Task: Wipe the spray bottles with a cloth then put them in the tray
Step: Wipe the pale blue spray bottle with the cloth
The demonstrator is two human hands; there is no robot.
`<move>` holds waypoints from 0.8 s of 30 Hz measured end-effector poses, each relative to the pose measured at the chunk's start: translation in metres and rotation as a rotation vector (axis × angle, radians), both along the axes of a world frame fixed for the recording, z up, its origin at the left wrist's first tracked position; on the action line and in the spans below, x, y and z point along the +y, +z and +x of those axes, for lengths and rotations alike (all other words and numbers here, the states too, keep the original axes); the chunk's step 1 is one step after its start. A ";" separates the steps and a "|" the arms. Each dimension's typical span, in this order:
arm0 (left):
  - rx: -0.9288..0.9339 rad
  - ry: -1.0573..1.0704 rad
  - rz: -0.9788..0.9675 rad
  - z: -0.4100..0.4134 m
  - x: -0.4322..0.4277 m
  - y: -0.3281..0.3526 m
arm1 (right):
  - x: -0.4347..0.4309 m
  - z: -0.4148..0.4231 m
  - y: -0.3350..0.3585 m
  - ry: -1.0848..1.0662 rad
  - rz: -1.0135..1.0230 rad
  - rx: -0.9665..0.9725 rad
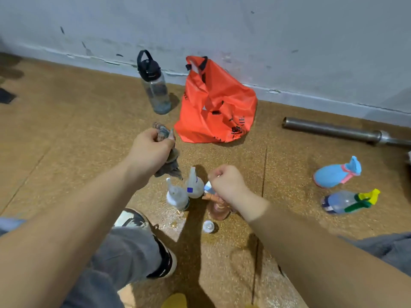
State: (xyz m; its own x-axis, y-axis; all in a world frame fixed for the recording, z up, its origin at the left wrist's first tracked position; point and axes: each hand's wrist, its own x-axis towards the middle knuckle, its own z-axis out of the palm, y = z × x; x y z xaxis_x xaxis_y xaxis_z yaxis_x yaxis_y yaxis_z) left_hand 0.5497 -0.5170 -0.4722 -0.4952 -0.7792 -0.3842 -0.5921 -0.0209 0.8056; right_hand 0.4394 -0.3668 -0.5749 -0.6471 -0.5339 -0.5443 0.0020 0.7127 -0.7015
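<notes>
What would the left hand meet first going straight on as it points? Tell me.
Probably the orange bag, near its left edge: the left hand, holding the cloth, points that way. The water bottle stands just left of that line; depth unclear.

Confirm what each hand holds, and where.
Left hand grips the cloth by its upper end, rest hanging. Right hand grips the pinkish spray bottle at its top.

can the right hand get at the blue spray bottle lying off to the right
Probably yes: bare floor lies between the right hand and the blue spray bottle, but it must first release the pinkish bottle.
</notes>
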 end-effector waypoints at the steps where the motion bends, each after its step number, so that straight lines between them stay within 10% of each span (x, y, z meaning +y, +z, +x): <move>1: -0.017 -0.003 -0.004 0.005 -0.004 -0.004 | -0.002 0.003 -0.003 0.000 0.010 0.068; 6: -0.211 -0.172 -0.080 0.018 -0.021 -0.030 | -0.006 -0.006 -0.027 -0.080 0.080 0.150; 11: -0.341 -0.351 -0.158 0.010 -0.021 -0.046 | -0.004 -0.035 -0.040 0.589 0.476 0.520; 24: -0.433 -0.503 -0.281 -0.011 -0.010 -0.057 | -0.017 -0.044 -0.067 0.517 0.252 0.495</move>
